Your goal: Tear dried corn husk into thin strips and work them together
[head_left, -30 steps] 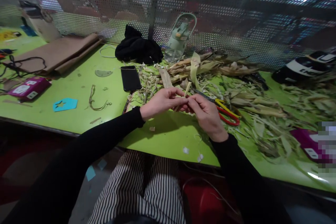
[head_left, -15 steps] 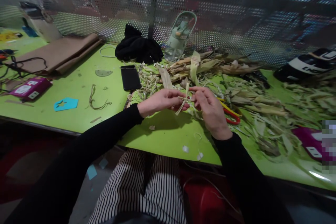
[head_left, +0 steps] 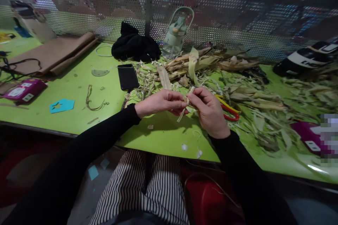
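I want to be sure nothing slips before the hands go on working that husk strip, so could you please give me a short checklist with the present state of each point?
1. Left hand pinches the husk strip: ok, fingers closed on it.
2. Right hand grips the same strip: ok, the two hands meet at it.
3. Strip held clear of the green table: ok, its loose end hangs above the surface.
4. Scissors close by: ok, lying on the table just beyond the right hand.
5. Phone clear of the hands: ok, it lies apart, beside the husk pile.
6. Strip whole, no tear: cannot tell, too small to judge.
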Action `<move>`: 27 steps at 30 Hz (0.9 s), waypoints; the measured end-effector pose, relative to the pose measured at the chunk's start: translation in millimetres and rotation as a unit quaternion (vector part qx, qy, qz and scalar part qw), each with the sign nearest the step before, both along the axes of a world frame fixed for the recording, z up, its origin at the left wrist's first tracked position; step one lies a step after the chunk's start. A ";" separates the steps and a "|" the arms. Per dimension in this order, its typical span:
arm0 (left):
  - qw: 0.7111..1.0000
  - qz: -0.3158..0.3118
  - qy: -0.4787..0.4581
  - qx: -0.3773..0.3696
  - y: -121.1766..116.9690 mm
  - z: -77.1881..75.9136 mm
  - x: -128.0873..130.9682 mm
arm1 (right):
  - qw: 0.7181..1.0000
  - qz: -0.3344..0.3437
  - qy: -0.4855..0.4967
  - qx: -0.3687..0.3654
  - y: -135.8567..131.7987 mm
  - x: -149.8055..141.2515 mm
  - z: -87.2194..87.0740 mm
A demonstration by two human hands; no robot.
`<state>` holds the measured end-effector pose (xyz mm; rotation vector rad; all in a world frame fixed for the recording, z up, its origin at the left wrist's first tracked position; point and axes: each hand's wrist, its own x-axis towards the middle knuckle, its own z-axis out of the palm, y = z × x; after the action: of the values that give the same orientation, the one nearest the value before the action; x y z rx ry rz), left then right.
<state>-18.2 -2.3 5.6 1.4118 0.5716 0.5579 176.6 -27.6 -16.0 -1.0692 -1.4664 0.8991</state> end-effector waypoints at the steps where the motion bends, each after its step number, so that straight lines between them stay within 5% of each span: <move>1: 1.000 0.001 -0.001 0.006 -0.7 -0.5 0.4 | 1.000 -0.005 0.004 0.002 -1.0 -0.8 -0.3; 11: 0.999 0.036 -0.029 0.023 -3.9 -11.3 8.3 | 0.998 -0.009 0.018 -0.056 3.4 -4.9 4.5; 15: 0.989 0.116 -0.084 -0.039 1.6 -12.7 11.2 | 0.996 -0.027 0.040 -0.072 8.6 -0.6 3.9; 20: 0.972 0.201 -0.093 -0.082 4.2 -10.2 14.0 | 0.995 -0.056 -0.088 -0.007 4.3 -1.7 -1.0; 27: 0.977 0.214 -0.007 0.016 1.5 -6.8 9.9 | 0.979 -0.071 -0.178 0.070 -1.1 -5.1 1.8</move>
<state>-8.4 -0.8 -1.2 1.3173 0.8680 0.9225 171.5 -28.7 -14.3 -1.2546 -1.6937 0.5115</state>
